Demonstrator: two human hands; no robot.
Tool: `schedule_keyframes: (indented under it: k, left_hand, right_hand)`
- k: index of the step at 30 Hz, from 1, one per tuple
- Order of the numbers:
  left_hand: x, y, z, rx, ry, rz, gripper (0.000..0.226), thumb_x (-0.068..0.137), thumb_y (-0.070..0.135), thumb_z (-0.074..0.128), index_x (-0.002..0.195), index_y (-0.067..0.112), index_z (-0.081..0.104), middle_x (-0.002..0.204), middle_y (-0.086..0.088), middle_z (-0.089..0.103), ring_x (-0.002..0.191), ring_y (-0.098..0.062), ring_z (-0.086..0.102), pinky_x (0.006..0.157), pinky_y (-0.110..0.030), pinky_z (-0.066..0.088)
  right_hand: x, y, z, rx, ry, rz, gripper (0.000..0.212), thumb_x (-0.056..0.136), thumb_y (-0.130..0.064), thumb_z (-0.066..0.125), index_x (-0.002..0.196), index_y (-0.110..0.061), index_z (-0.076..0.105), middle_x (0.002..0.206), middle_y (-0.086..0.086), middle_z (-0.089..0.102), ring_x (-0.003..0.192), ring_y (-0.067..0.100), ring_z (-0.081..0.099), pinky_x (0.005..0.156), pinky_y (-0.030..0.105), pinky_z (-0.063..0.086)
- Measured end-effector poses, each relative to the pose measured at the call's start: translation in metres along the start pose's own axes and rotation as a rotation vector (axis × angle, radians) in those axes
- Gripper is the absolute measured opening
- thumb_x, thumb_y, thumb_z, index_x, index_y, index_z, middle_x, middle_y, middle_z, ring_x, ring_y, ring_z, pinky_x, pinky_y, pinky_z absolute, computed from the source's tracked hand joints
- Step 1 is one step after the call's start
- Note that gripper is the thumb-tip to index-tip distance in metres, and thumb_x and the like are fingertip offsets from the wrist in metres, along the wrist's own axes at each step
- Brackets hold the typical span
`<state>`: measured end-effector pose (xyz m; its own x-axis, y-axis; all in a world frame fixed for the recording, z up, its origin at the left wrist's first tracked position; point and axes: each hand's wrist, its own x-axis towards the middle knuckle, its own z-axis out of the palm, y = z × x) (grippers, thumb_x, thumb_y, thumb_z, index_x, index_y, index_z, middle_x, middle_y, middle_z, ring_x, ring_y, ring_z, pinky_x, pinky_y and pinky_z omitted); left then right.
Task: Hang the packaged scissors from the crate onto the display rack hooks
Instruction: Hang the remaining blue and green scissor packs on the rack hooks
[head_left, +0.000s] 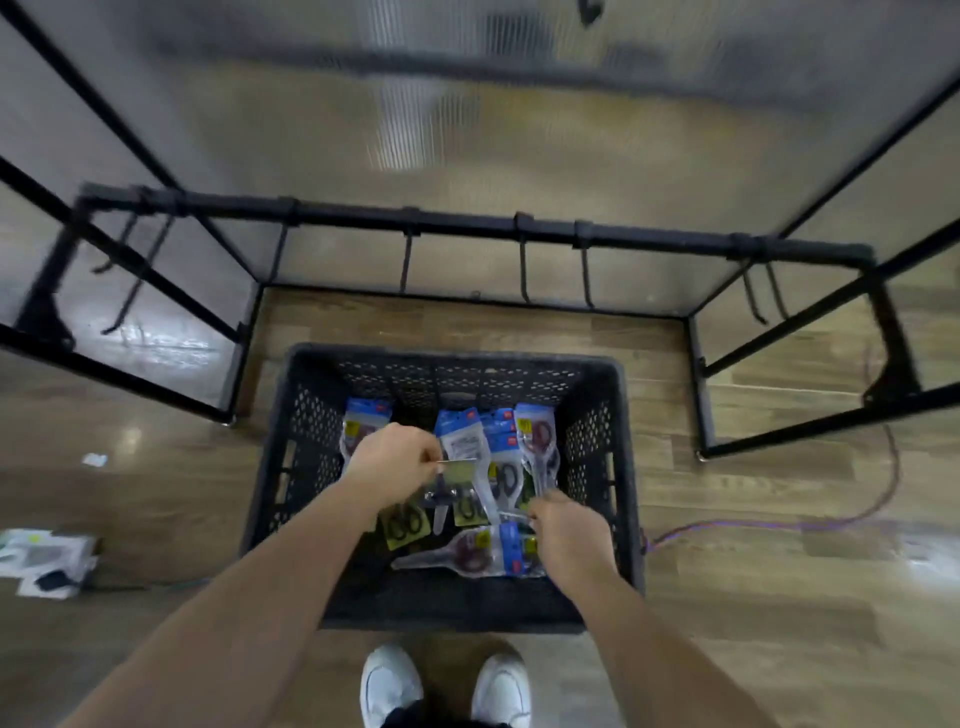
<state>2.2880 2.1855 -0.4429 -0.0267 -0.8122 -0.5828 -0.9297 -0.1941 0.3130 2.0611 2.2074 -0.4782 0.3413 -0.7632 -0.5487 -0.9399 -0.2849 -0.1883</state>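
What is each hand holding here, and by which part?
Left hand pinches a blue-carded clear scissors pack by its side edge. Right hand: its hold cannot be told.

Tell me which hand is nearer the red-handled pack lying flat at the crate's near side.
Right. The right hand is over the blue end of the red-handled pack; the left hand pinches another pack farther back.

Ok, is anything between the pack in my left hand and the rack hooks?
Nothing visible blocks it. The pack in the left hand only has to rise over the crate's far wall; the hooks beyond hang bare.
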Motion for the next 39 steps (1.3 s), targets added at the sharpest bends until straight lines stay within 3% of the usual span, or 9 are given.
schedule_keyframes:
  k: [6, 15, 17, 19, 21, 24, 28, 35, 39]
  left_hand:
    - [-0.086, 0.056, -0.127, 0.073, 0.058, 0.01, 0.013, 0.091, 0.031, 0.054, 0.091, 0.026, 0.066, 0.099, 0.002, 0.068, 0.089, -0.02, 0.062, 0.075, -0.032, 0.052]
    - [-0.189, 0.156, -0.306, 0.21, 0.152, 0.156, 0.025, 0.093, 0.021, 0.049, 0.112, 0.018, 0.064, 0.117, -0.004, 0.063, 0.107, -0.024, 0.057, 0.09, -0.034, 0.047]
    - [-0.21, 0.174, -0.339, 0.225, 0.179, 0.166, 0.023, 0.093, 0.02, 0.049, 0.106, 0.016, 0.067, 0.109, -0.006, 0.066, 0.099, -0.023, 0.059, 0.086, -0.033, 0.048]
    - [-0.233, 0.193, -0.368, 0.254, 0.232, 0.196, 0.021, 0.091, 0.015, 0.048, 0.085, 0.009, 0.067, 0.082, -0.007, 0.064, 0.079, -0.021, 0.057, 0.073, -0.032, 0.046]
    - [-0.254, 0.21, -0.394, 0.24, 0.285, 0.235, 0.02, 0.088, 0.012, 0.049, 0.072, 0.011, 0.062, 0.068, -0.001, 0.055, 0.073, -0.022, 0.055, 0.069, -0.034, 0.045]
    - [-0.28, 0.234, -0.43, 0.279, 0.312, 0.264, 0.014, 0.088, 0.014, 0.053, 0.088, 0.013, 0.068, 0.089, -0.002, 0.065, 0.087, -0.022, 0.061, 0.078, -0.032, 0.047]
    - [-0.312, 0.265, -0.476, 0.325, 0.394, 0.299, 0.017, 0.092, 0.018, 0.053, 0.099, 0.01, 0.067, 0.1, -0.004, 0.067, 0.089, -0.02, 0.059, 0.074, -0.026, 0.042]
    - [-0.349, 0.295, -0.521, 0.363, 0.478, 0.274, 0.022, 0.094, 0.021, 0.054, 0.113, 0.013, 0.062, 0.109, 0.0, 0.059, 0.096, -0.02, 0.055, 0.077, -0.028, 0.042]
    - [-0.36, 0.294, -0.54, 0.426, 0.506, 0.252, 0.016, 0.092, 0.018, 0.053, 0.1, 0.016, 0.066, 0.105, -0.001, 0.064, 0.089, -0.019, 0.055, 0.074, -0.028, 0.043]
  right_hand:
    - [-0.062, -0.033, -0.15, 0.154, 0.13, -0.006, 0.014, 0.092, -0.01, 0.045, 0.091, -0.016, 0.058, 0.089, 0.001, 0.052, 0.086, 0.028, 0.061, 0.055, 0.031, 0.037]
    - [-0.149, -0.065, -0.364, 0.068, 0.29, -0.144, 0.021, 0.092, -0.015, 0.046, 0.104, -0.017, 0.063, 0.104, 0.011, 0.065, 0.098, 0.03, 0.061, 0.078, 0.034, 0.049]
    - [-0.17, -0.07, -0.4, 0.09, 0.35, -0.156, 0.022, 0.092, -0.012, 0.046, 0.105, -0.018, 0.063, 0.105, 0.009, 0.065, 0.099, 0.029, 0.061, 0.081, 0.034, 0.051]
    - [-0.193, -0.072, -0.435, 0.12, 0.418, -0.173, 0.022, 0.093, -0.01, 0.046, 0.108, -0.014, 0.062, 0.109, 0.01, 0.064, 0.1, 0.028, 0.059, 0.081, 0.032, 0.049]
    - [-0.215, -0.073, -0.465, 0.132, 0.494, -0.189, 0.024, 0.094, -0.01, 0.044, 0.111, -0.012, 0.061, 0.111, 0.01, 0.063, 0.1, 0.028, 0.057, 0.079, 0.032, 0.047]
    - [-0.245, -0.075, -0.501, 0.124, 0.655, -0.204, 0.022, 0.095, -0.013, 0.041, 0.108, -0.015, 0.06, 0.107, 0.006, 0.06, 0.092, 0.028, 0.059, 0.071, 0.032, 0.045]
    - [-0.279, -0.075, -0.54, 0.156, 0.882, -0.266, 0.016, 0.093, -0.013, 0.045, 0.103, -0.011, 0.057, 0.105, 0.004, 0.057, 0.091, 0.03, 0.057, 0.065, 0.032, 0.036]
    - [-0.316, -0.084, -0.601, 0.204, 1.186, -0.369, 0.016, 0.093, -0.009, 0.046, 0.102, -0.011, 0.058, 0.107, 0.002, 0.055, 0.096, 0.024, 0.054, 0.068, 0.031, 0.04]
    - [-0.335, -0.097, -0.639, 0.288, 1.332, -0.443, 0.018, 0.094, -0.011, 0.047, 0.107, -0.009, 0.059, 0.107, 0.003, 0.055, 0.095, 0.02, 0.052, 0.075, 0.032, 0.043]
